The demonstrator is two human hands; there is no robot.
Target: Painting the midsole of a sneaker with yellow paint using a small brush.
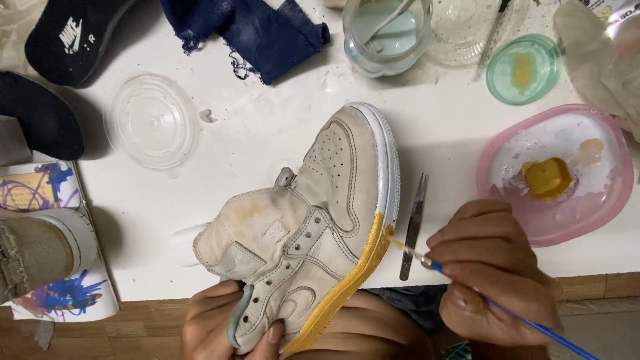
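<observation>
We record a beige high-top sneaker (pixel 313 227) lying on its side at the near edge of a white table (pixel 247 127), toe pointing away from us. The upper looks like worn, matte leather with perforations over the toe and a row of eyelets; the rubber sole edge is white toward the toe and coated yellow along its heel half. The left hand (pixel 223 323) is clamped on the ankle collar, thumb over the edge and fingers wrapped beneath. The right hand (pixel 490 270) is closed in a pencil grip around a thin blue-handled paintbrush (pixel 467 287), its yellow-loaded tip touching the sole edge where yellow meets white. Metal tweezers (pixel 413 227) lie flat just beside the sole, between sneaker and right hand.

Near the right hand sits a pink translucent bowl (pixel 557 173) holding a lump of mustard-yellow paint. Beyond it, a small green lid (pixel 523 67) with a yellow smear and a clear glass jar (pixel 387 33) of pale, cloudy liquid. A clear plastic lid (pixel 153 120) and a frayed navy cloth (pixel 253 30) lie farther left. A second shoe (pixel 40 247), possibly suede, is cut off at the left edge on paint-marked paper. The brush handle's end runs out of view.
</observation>
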